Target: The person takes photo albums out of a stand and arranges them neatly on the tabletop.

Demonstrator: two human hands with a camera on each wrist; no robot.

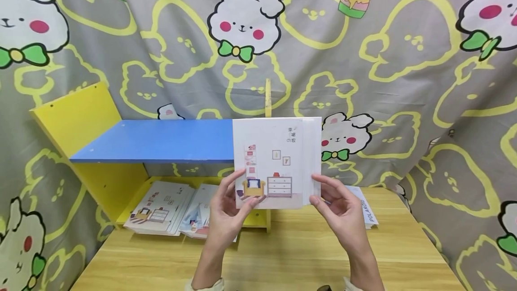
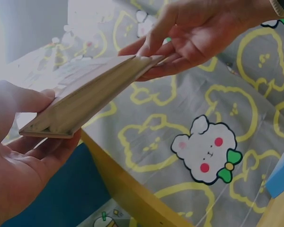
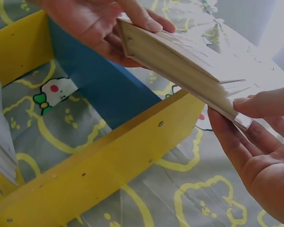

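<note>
Both hands hold up a thick white book (image 1: 278,160), its cover drawn with an armchair, a chest of drawers and small framed pictures. My left hand (image 1: 228,208) grips its left edge, thumb on the near face and fingers behind. At the right edge, my right hand (image 1: 343,208) pinches it between thumb and fingers. The left wrist view shows the page block of the book (image 2: 94,99) running between the two covers. In the right wrist view the book (image 3: 175,66) spans both hands, and loose-looking sheets or covers stand slightly apart near the right thumb.
A yellow shelf unit (image 1: 72,120) with a blue board (image 1: 161,140) stands at the left. Two stacks of similar books (image 1: 155,205) lie low in it. Behind my right hand, a white item marked POLAROID (image 1: 368,212) lies on the wooden table (image 1: 299,255). Patterned cloth (image 1: 181,35) hangs behind.
</note>
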